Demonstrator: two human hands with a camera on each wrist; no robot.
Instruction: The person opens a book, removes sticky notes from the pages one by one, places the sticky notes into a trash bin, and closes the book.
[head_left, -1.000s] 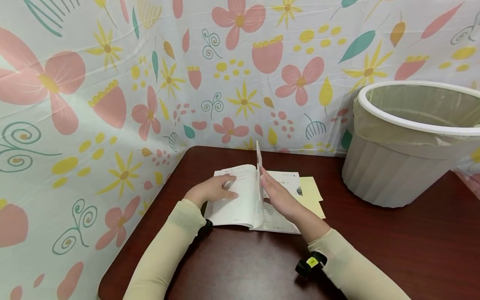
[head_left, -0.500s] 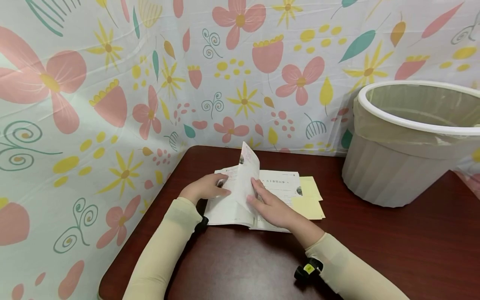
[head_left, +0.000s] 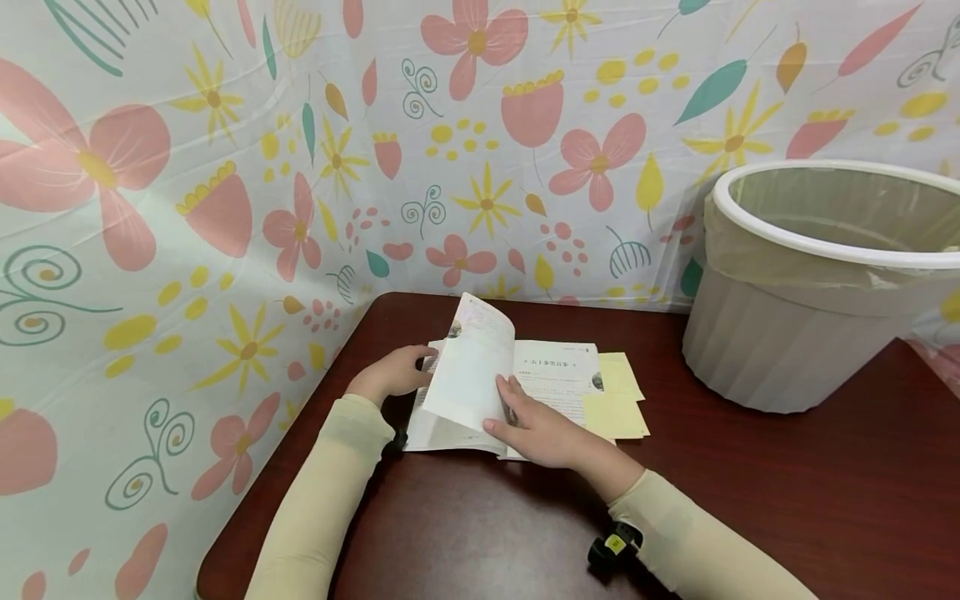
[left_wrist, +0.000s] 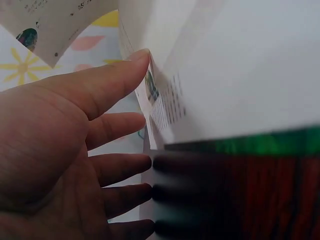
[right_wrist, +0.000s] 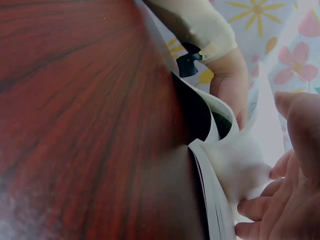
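Observation:
An open book [head_left: 551,367] with printed pages lies on the dark red table. One page [head_left: 474,362] stands lifted and leans over to the left side. My right hand [head_left: 542,429] is at the base of that page, near the spine, its fingers extended and touching the paper. My left hand [head_left: 388,375] is at the book's left edge. In the left wrist view its fingers are spread and straight, with the thumb [left_wrist: 122,65] against the page edges and the other fingertips beside the book. Two yellow sheets [head_left: 617,412] stick out from under the book's right side.
A large grey bin [head_left: 787,333] with a white rim and a liner bag stands on the table at the right. Behind and to the left hangs a flower-printed curtain [head_left: 300,100]. The table's rounded corner [head_left: 386,302] lies beyond the book.
The lifted page has swung from upright over to the left. My right hand has followed it leftward and lower, and my left hand has drawn back to the book's left edge.

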